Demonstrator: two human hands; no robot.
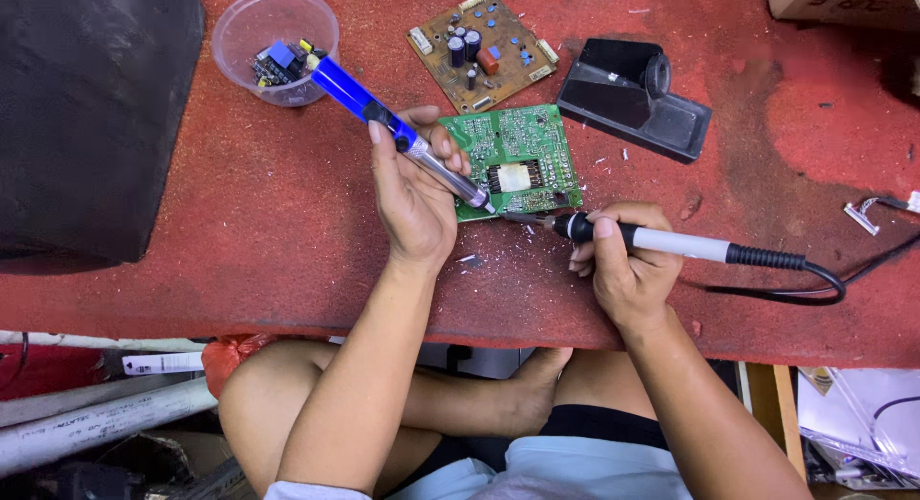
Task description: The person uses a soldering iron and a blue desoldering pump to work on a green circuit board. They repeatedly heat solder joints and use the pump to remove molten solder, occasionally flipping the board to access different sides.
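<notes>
A green circuit board (522,150) lies on the red table (287,232). My left hand (414,195) grips a blue and silver desoldering pump (383,122), its tip touching the board's near edge. My right hand (625,268) holds a soldering iron (671,243) with a white and black handle; its metal tip points left at the same near edge of the board. The iron's black cable (815,284) loops off to the right.
A brown circuit board (482,50) lies behind the green one. A clear plastic cup (273,31) with small parts stands at back left. A black iron stand (634,98) sits at back right, a black mat (86,117) at far left, a cardboard box (843,2) in the corner.
</notes>
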